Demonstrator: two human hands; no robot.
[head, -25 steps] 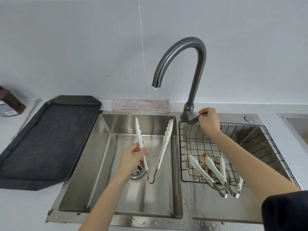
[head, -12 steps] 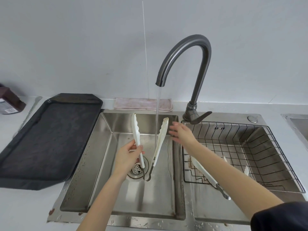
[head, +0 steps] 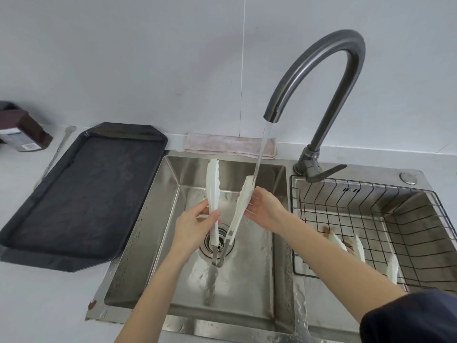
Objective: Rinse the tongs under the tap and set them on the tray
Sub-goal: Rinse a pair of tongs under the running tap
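Since half a second ago, the right hand (head: 265, 209) has come in to the right arm of the white tongs (head: 223, 209), its fingers lightly curled against it, holding that tip under the tap (head: 319, 78) stream. Over the left sink basin (head: 259, 280), hinge down so water drains, the left hand (head: 195, 225) has its grip pinched shut on the left arm; the black tray (head: 81, 191) waits on the desk alongside.

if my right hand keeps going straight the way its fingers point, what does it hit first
Most likely the right arm of the tongs, which the right hand seems to be touching already. Beyond it come the other tong arm and the left hand; depth is uncertain.
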